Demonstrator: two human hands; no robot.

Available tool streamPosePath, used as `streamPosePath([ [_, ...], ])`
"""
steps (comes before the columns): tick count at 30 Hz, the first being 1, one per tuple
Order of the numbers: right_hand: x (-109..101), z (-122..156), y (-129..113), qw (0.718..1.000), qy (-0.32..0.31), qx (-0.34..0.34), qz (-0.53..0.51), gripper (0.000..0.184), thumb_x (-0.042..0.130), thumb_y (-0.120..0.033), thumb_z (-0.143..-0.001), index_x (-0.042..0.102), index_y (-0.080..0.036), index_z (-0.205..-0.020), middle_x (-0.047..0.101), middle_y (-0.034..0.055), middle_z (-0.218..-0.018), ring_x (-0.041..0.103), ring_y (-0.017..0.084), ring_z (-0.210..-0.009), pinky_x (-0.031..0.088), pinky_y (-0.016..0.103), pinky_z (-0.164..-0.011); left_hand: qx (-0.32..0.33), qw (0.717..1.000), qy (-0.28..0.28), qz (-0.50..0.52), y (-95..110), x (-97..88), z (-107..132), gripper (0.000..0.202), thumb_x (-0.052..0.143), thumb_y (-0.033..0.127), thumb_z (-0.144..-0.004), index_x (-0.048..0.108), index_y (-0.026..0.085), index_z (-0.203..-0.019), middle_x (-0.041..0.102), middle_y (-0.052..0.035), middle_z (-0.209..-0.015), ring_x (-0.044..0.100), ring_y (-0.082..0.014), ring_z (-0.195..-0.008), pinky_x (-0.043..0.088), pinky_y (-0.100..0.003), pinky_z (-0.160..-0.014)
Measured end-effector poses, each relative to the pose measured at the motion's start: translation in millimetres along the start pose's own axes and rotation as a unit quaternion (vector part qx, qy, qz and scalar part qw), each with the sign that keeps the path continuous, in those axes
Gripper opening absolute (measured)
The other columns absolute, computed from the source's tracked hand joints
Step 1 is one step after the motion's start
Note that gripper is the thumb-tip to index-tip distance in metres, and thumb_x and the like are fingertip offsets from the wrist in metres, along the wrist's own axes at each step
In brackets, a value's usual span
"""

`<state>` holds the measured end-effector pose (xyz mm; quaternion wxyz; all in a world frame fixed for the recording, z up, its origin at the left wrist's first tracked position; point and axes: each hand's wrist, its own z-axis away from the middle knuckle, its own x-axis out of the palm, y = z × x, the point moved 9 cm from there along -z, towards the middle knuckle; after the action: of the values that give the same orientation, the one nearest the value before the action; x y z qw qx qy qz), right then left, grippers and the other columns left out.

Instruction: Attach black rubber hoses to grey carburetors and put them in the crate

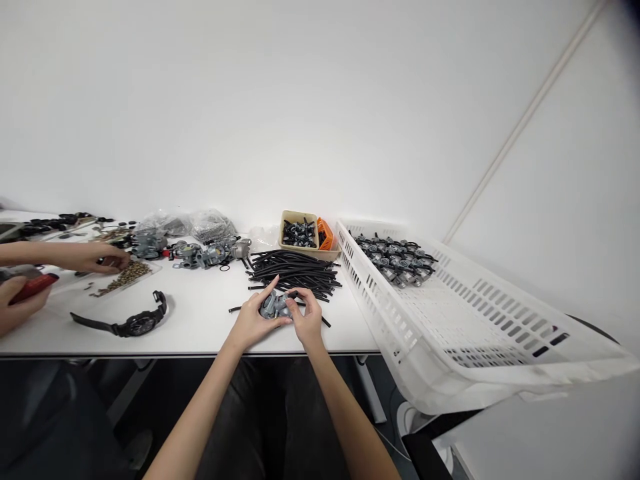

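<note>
Grey fitting assembly (274, 305) gripped between both hands near the front edge of the white table (195, 327), long axis running roughly crosswise, fine shape partly hidden by the fingers. Left hand (253, 321) cupped around its near side, forefinger raised beyond it; right hand (306, 317) curled over the top, both closed narrow on the body. Single black hose (239, 309) lying crosswise behind the grip, ends showing on both sides. Just beyond, a heap of straight black rubber hoses (293, 272), then a tan tray (295, 215) of small black-and-grey parts beside an orange basket (325, 235). To the right, a white slotted plastic crate (370, 283), tilted, holding rows of grey assemblies (395, 259). Farther left, a black wristwatch (133, 325), strap stretched out, and a line of grey assemblies (200, 254) before clear plastic bags (210, 225). At the far left, a co-worker's hand (95, 257) over small brass-coloured parts (127, 277), other hand (17, 303) around a red object (33, 288)
</note>
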<state>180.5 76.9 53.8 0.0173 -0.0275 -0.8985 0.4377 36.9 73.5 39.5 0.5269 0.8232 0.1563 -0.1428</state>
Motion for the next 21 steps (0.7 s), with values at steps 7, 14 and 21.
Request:
streamPosePath([
  [7, 4, 4, 1, 0.999, -0.042, 0.000, -0.026, 0.023, 0.056, -0.030, -0.085, 0.061, -0.022, -0.107, 0.066, 0.0073, -0.106, 0.061, 0.021, -0.100, 0.047, 0.036, -0.091, -0.003, 1.000, -0.002, 0.027, 2, -2.3, 0, 0.094, 0.078, 0.042, -0.061, 0.033, 0.026, -0.142, 0.062, -0.0043, -0.114, 0.055, -0.0230, -0.110, 0.038, -0.038, -0.099],
  [14, 6, 3, 10, 0.999, -0.035, 0.016, -0.029, 0.020, 0.060, -0.033, -0.083, 0.067, -0.021, -0.097, 0.069, 0.0076, -0.097, 0.063, 0.022, -0.093, 0.048, 0.037, -0.087, -0.013, 0.991, -0.043, 0.123, 5, 2.3, 1, 0.091, 0.077, 0.041, -0.064, 0.035, 0.020, -0.142, 0.059, -0.0067, -0.127, 0.053, -0.0246, -0.118, 0.036, -0.038, -0.104],
  [21, 12, 4, 12, 0.994, -0.050, 0.053, -0.086, 0.023, 0.062, -0.037, -0.081, 0.067, -0.021, -0.097, 0.070, 0.0051, -0.092, 0.065, 0.019, -0.084, 0.052, 0.032, -0.077, -0.043, 0.972, -0.087, 0.215, -16, 12.1, 1, 0.070, 0.071, 0.050, -0.068, 0.056, 0.016, -0.127, 0.061, -0.0105, -0.124, 0.055, -0.0290, -0.114, 0.041, -0.039, -0.098],
])
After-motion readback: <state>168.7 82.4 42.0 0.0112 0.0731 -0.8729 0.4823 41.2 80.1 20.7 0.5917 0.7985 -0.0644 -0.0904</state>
